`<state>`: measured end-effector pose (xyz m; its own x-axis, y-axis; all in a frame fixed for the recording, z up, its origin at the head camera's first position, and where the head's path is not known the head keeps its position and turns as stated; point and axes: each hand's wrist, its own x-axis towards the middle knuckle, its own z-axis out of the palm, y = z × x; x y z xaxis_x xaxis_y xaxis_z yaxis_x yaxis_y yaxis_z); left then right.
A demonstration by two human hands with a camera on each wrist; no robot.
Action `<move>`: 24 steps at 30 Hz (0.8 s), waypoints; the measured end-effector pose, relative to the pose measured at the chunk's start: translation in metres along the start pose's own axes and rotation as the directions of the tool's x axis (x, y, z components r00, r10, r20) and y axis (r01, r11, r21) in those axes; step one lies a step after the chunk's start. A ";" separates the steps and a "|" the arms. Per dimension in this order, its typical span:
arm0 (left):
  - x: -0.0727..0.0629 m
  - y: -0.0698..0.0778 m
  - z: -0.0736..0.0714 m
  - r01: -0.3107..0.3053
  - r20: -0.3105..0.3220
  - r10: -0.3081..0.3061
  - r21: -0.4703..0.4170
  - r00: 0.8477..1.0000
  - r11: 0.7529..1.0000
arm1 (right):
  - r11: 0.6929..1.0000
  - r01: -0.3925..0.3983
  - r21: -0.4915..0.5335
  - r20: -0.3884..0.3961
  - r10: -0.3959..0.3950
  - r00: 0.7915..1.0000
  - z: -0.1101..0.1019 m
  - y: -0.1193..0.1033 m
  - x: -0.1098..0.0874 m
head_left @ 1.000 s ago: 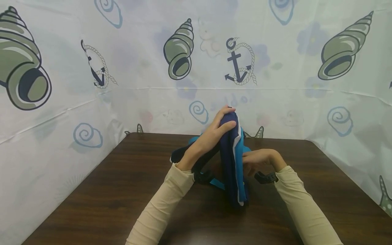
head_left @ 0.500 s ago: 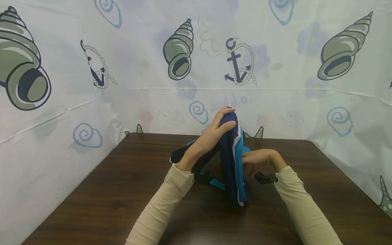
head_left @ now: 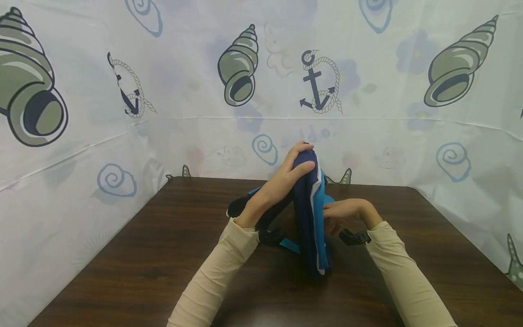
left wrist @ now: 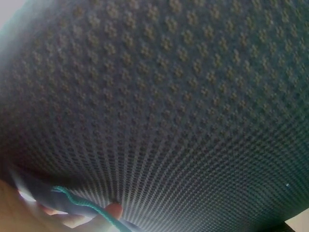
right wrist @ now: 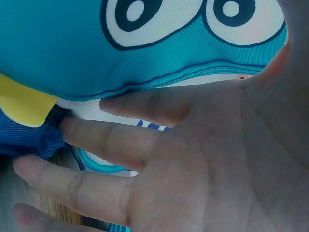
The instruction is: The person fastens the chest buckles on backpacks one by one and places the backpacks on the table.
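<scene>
Navy-and-turquoise fabric backpack (head_left: 304, 204) with curved turquoise zip (right wrist: 212, 70) and dimpled mesh panel (left wrist: 169, 96), near-upright between side edges of dark wood-grained desk (head_left: 184, 254), gripped on top by bare left hand (head_left: 282, 181), touched by bare right hand (head_left: 347, 211) with straight, spread fingers (right wrist: 111, 140).

A curtained-off workspace — shell-print cloth (head_left: 188, 81) backs a table (head_left: 175, 236).

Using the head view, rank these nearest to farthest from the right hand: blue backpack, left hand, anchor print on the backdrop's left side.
From the right hand:
1. Blue backpack, right at its fingers, on its left.
2. Left hand, farther left and higher, gripping the backpack's upper end.
3. Anchor print, farthest, up on the left side of the backdrop.
</scene>
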<state>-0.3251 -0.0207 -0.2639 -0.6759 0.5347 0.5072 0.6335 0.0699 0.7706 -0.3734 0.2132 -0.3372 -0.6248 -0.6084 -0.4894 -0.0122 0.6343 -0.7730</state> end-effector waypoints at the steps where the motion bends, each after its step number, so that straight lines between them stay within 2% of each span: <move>1: 0.000 0.000 0.000 -0.001 0.001 0.001 0.001 1.000 1.000 | 1.000 -0.003 0.009 -0.006 0.003 1.000 0.000 0.000 0.000; 5: 0.000 0.001 0.000 -0.001 0.002 0.001 0.004 1.000 1.000 | 1.000 -0.006 0.026 -0.014 0.007 1.000 0.001 0.000 0.000; 14: 0.000 0.001 0.000 0.001 -0.005 0.000 0.029 1.000 1.000 | 0.999 0.023 -0.029 0.029 -0.023 0.999 -0.002 0.000 0.002; 24: -0.001 0.002 0.000 0.002 -0.008 -0.002 0.036 1.000 0.999 | 0.999 0.021 -0.042 0.025 -0.020 0.999 -0.002 0.000 0.002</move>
<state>-0.3232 -0.0207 -0.2634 -0.6801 0.5278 0.5088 0.6450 0.1010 0.7575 -0.3762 0.2131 -0.3372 -0.6044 -0.6327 -0.4841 -0.0577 0.6408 -0.7655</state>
